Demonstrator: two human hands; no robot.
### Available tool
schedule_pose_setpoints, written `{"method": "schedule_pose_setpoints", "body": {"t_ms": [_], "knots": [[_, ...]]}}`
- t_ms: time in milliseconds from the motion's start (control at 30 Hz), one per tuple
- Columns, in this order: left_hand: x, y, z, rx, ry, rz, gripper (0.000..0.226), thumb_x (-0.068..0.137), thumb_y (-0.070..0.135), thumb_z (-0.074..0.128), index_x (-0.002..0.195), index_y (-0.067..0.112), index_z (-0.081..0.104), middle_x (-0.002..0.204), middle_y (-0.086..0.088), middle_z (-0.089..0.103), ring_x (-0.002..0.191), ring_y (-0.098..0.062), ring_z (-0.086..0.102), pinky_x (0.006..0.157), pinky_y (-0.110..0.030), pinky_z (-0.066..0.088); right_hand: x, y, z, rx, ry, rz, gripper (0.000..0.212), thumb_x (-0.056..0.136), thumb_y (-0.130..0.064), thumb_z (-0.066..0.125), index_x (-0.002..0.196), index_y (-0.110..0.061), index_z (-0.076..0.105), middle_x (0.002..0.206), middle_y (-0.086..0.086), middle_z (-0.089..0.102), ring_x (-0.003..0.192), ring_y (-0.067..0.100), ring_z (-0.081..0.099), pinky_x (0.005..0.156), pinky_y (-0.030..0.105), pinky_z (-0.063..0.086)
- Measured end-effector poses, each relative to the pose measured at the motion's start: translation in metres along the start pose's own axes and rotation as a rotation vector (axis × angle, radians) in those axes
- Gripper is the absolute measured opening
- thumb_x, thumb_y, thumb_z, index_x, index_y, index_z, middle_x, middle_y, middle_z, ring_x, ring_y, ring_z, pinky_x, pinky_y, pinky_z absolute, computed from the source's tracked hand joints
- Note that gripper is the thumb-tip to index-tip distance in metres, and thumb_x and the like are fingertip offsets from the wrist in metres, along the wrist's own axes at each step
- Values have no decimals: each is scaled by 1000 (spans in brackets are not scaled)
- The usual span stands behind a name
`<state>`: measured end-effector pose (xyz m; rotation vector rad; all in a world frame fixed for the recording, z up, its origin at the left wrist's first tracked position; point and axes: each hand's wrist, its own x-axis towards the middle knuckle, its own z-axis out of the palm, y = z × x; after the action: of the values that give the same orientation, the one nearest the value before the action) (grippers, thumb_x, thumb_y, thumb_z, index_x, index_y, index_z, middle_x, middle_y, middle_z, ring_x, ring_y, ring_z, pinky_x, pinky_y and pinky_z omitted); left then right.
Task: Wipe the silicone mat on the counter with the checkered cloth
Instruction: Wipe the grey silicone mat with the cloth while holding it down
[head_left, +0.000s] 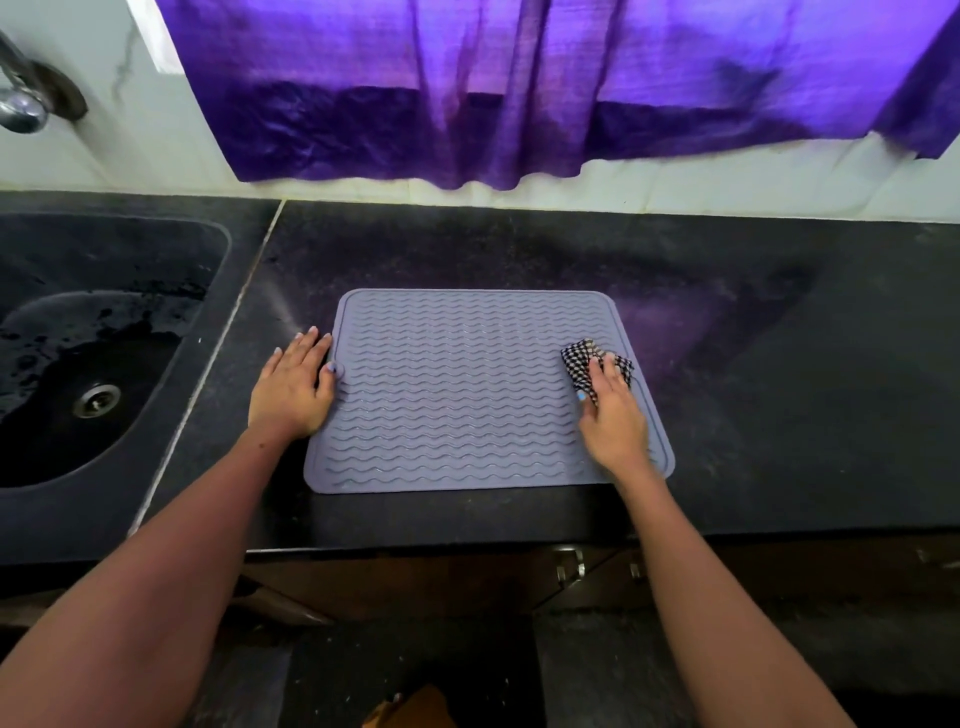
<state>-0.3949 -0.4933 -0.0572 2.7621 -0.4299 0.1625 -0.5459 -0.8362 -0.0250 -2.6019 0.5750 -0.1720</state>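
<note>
A grey silicone mat (467, 384) with wavy ridges lies flat on the black counter (779, 364). My left hand (293, 387) rests flat on the counter at the mat's left edge, fingers straight, the thumb touching the mat. My right hand (610, 415) lies on the mat's right side and presses a bunched black-and-white checkered cloth (584, 364) against it. The cloth sticks out beyond the fingers; part of it is hidden under the hand.
A dark wet sink (78, 364) with a metal drain lies to the left, a tap (21, 98) above it. A purple curtain (519, 88) hangs over the white tiled back wall. Cabinet handles (569, 566) show below the counter's front edge.
</note>
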Motion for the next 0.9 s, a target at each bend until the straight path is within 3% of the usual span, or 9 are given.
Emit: {"method": "schedule_pose_setpoints", "body": {"t_ms": [100,233,267,367,433,533,600,767,900], "knots": [[0,0,0,4,-6,3,66,87,41,19,144,12,35,154,-5,28,143,-19,21,118,-37,9,5,0,-12,327,31,123,49,96,-9,44,144,-19,37,153,-6,30,139,15,32,114,29,24],[0,2,-2,-6,-23,-5,67,87,42,18,144,12,34,154,-6,27,144,-19,19,118,-38,8,23,-4,-35,1012,157,409,38,94,-1,45,131,-7,53,131,5,57,114,18,56,105,33,42],[-1,2,-3,-6,-26,-3,67,86,41,18,144,12,33,154,-6,26,144,-19,19,118,-38,8,23,-3,-41,987,243,439,38,94,-2,46,130,-8,54,130,6,58,116,20,56,105,34,43],[-1,1,-3,-4,-25,2,66,87,40,18,144,11,33,154,-7,26,144,-20,19,118,-39,9,4,-2,-44,550,380,340,44,95,-8,46,138,-12,45,143,6,47,132,22,44,113,31,30],[-1,1,-2,-8,-20,9,65,88,40,19,144,10,34,154,-8,27,144,-21,20,118,-39,10,-16,0,-27,335,279,236,48,96,-9,43,144,-13,36,149,8,38,137,25,36,114,33,26],[0,1,-2,-17,-24,13,66,87,40,19,144,10,34,154,-9,27,144,-21,20,118,-39,9,-33,9,3,-42,93,81,57,99,-27,38,150,-11,18,158,8,12,146,27,14,119,38,17],[0,0,-3,-19,-29,14,67,88,42,19,144,10,33,154,-9,26,144,-21,19,118,-39,8,-28,14,2,-54,66,75,61,98,-30,38,150,-10,14,159,7,5,147,23,7,119,36,13],[1,-3,-5,33,-123,11,72,87,52,15,149,14,20,158,-5,13,146,-17,7,118,-37,2,-25,13,-9,59,47,105,56,98,-18,41,149,-14,20,159,0,12,146,16,15,116,32,19],[1,2,-9,69,-185,14,59,99,43,22,150,15,11,159,-4,4,146,-17,0,119,-37,-2,-28,4,-11,150,107,210,53,98,-14,41,148,-17,26,157,-3,19,143,18,24,113,32,24]]}}
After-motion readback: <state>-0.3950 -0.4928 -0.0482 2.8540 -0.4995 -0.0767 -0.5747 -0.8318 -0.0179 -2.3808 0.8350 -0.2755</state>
